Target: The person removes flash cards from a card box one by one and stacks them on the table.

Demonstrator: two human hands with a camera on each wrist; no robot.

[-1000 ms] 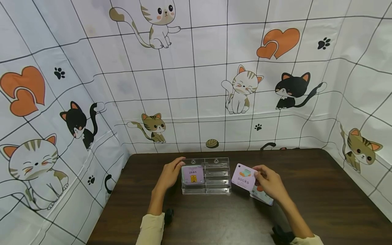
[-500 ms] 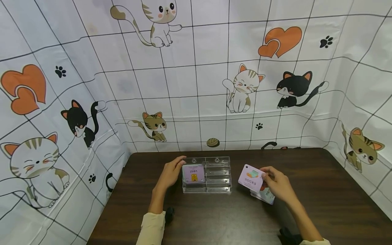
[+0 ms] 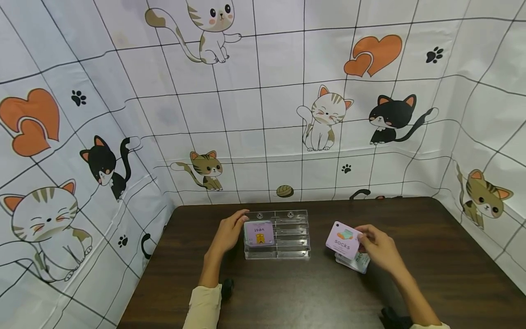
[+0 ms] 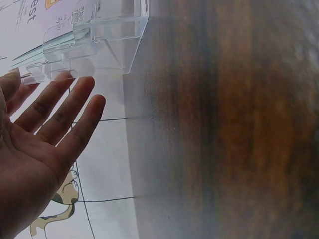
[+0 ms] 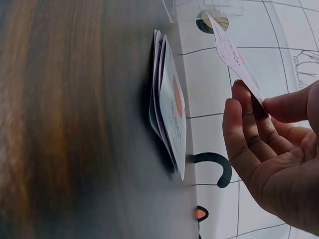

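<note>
A clear plastic card holder (image 3: 292,235) with stepped tiers stands on the table. A lilac "vest" card (image 3: 260,233), its print upside down, leans in its left column. At the holder's upper left corner, my left hand (image 3: 227,234) touches the edge; in the left wrist view its fingers (image 4: 65,117) are spread and nearly straight. My right hand (image 3: 381,249) pinches a lilac "socks" card (image 3: 343,239) by its edge between thumb and fingers, above a small card pile (image 3: 358,262). In the right wrist view that pile (image 5: 172,107) has a pale top card with a red picture.
The dark wooden table (image 3: 287,297) ends at a white grid-patterned cloth (image 3: 283,114) with cat prints, hanging behind and at both sides. A black band (image 3: 227,289) sits at the left wrist, another dark device (image 3: 394,317) by the right wrist.
My right hand has moved to the right with the "socks" card, bringing it over the card pile. The left hand and the card holder have stayed in place.
</note>
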